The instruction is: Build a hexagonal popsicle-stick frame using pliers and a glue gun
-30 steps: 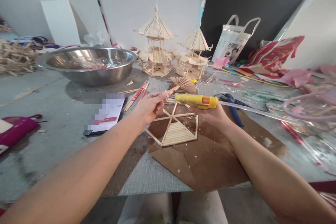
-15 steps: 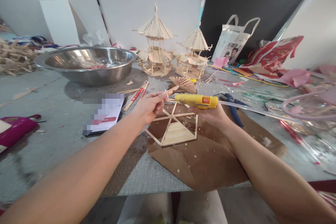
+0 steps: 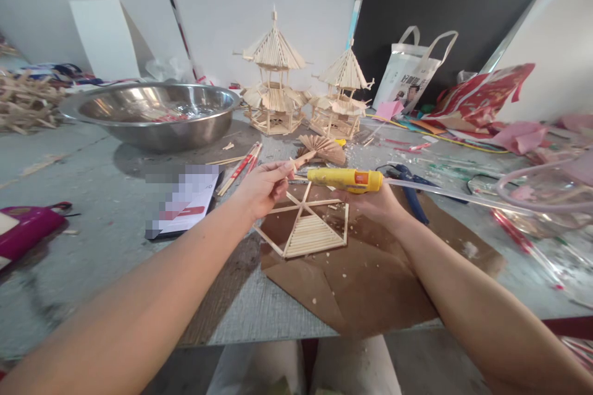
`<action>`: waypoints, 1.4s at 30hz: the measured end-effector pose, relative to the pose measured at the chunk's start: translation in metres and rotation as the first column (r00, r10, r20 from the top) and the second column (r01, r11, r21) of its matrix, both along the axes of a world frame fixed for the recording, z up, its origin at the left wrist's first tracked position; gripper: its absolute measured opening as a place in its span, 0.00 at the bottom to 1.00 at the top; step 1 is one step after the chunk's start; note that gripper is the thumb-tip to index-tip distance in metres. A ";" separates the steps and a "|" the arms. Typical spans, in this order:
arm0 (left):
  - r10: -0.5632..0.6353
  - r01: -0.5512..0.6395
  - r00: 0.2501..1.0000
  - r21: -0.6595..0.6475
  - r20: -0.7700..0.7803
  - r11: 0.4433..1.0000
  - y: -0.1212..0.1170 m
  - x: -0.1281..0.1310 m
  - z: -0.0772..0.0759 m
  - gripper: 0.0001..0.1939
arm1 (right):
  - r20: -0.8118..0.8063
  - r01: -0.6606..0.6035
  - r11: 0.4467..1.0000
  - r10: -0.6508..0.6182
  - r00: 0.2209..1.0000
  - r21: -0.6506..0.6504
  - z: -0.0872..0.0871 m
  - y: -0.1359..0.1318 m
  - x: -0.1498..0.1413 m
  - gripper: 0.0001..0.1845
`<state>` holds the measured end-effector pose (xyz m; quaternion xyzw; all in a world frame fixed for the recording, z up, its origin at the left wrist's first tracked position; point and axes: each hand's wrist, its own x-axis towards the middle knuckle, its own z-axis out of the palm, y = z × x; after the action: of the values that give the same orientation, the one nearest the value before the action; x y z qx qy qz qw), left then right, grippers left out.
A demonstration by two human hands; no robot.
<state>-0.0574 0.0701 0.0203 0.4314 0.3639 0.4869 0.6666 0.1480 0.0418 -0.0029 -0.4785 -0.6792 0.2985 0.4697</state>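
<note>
Barely shifted, the glue gun (image 3: 336, 179) points left, long axis crosswise, gripped by the right hand (image 3: 377, 203).

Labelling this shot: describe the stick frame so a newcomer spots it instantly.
Find the brown sheet on the table. Toward its left, below the yellow glue gun, lies a stick frame. Unlike the standing pagoda models behind, it lies flat, with one triangle filled by parallel sticks.
</note>
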 end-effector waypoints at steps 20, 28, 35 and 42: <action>-0.230 0.261 0.931 0.078 -0.284 0.962 0.000 -0.006 0.001 0.15 | -0.258 -0.138 0.965 0.079 0.963 -0.221 0.014 -0.001 0.011 0.17; -0.242 0.275 0.928 0.081 -0.285 0.958 -0.001 -0.006 0.001 0.14 | -0.217 -0.154 0.962 0.105 0.971 -0.226 0.015 -0.003 0.012 0.17; -0.242 0.275 0.927 0.081 -0.286 0.958 -0.001 -0.006 0.002 0.14 | -0.237 -0.152 0.961 0.097 0.967 -0.230 0.014 -0.003 0.011 0.18; -0.235 0.270 0.927 0.084 -0.292 0.959 -0.001 -0.006 0.001 0.13 | -0.255 -0.152 0.960 0.089 0.963 -0.236 0.016 -0.003 0.011 0.18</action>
<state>-0.0637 0.0695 0.0214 0.5792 0.3649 0.3526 0.6381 0.1586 0.0384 0.0126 -0.4520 -0.6013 0.4670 0.4648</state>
